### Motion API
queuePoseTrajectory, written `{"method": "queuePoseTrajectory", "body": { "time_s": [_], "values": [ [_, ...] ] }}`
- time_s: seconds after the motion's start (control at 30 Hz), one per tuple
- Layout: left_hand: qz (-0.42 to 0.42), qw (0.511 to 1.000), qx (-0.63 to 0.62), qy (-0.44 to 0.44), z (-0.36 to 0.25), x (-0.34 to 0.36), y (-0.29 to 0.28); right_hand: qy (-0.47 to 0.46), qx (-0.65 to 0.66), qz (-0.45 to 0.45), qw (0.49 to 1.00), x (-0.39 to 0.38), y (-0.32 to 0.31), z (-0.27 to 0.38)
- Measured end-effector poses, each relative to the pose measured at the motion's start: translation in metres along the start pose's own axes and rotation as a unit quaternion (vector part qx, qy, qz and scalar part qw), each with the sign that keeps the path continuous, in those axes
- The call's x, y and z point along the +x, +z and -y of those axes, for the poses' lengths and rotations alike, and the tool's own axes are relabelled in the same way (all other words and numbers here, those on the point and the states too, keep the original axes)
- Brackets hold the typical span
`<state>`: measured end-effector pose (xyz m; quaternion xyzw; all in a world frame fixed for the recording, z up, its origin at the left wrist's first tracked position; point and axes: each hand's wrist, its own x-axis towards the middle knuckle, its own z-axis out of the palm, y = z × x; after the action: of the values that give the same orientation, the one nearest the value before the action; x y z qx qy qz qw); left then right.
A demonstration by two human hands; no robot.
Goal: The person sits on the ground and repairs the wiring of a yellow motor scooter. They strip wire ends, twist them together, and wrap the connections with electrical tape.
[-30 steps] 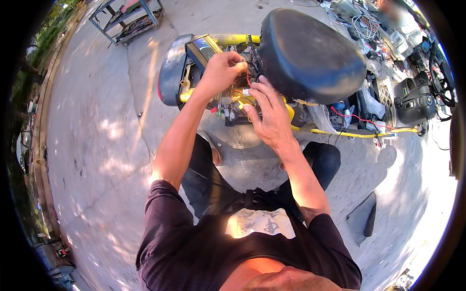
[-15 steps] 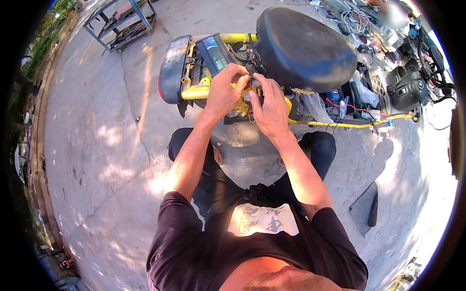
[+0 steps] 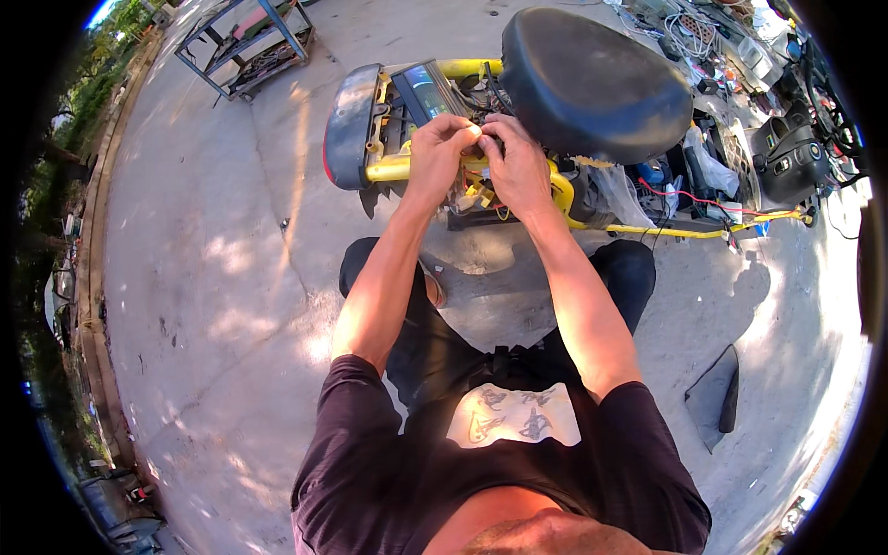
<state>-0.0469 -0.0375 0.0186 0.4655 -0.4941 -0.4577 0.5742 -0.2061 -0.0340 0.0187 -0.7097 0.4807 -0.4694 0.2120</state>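
Sunlit concrete ground (image 3: 213, 305) spreads under everything, with a stripped-down scooter (image 3: 564, 199) on a yellow tubular frame standing crosswise in front of the seated person. Next in size is its black saddle (image 3: 597, 83), over the middle of the frame, to the right of the hands. At the upper left, well apart, is a blue-framed cart (image 3: 242, 54); near the scooter's right end sits a black front housing (image 3: 791, 162). A dark tail cover (image 3: 350, 125) with a red edge closes the left end, and between it and the saddle lies a metal electronics box (image 3: 425, 91), its label upward.

The 2 hands meet just beside that box, above the open wiring bay. 1 second ago the right hand (image 3: 523, 171) lay lower and apart while the left hand (image 3: 439, 153) held a red wire; now their fingertips come together, so both are at work on the same spot. Each hand's thumb and index finger are bent toward a pinch, but whatever they may grip is hidden, and I cannot tell whether they are clenched on it. The exposed wiring (image 3: 476, 97) runs between box and saddle, partly behind the fingers. Smallest are the yellow connectors (image 3: 476, 196), hanging just below the hands, untouched as far as shows.
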Motion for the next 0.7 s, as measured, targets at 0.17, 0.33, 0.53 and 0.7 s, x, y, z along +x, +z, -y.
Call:
{"method": "queuePoseTrajectory", "body": {
  "time_s": [0.17,0.33,0.53,0.7],
  "values": [
    [0.014,1.0,0.006,-0.012,0.001,0.004,-0.006,-0.04,0.023,-0.019,0.999,0.008,0.004,-0.008],
    [-0.017,0.998,0.056,0.01,-0.014,-0.003,-0.018,-0.008,0.052,-0.036,0.998,0.007,0.009,-0.01],
    [0.015,0.907,0.352,0.232,-0.034,-0.002,-0.036,0.015,0.056,-0.026,0.998,0.008,0.009,-0.008],
    [0.063,0.896,0.381,0.221,-0.044,0.005,-0.024,0.01,0.07,-0.046,0.996,0.005,0.012,-0.011]
  ]
}}
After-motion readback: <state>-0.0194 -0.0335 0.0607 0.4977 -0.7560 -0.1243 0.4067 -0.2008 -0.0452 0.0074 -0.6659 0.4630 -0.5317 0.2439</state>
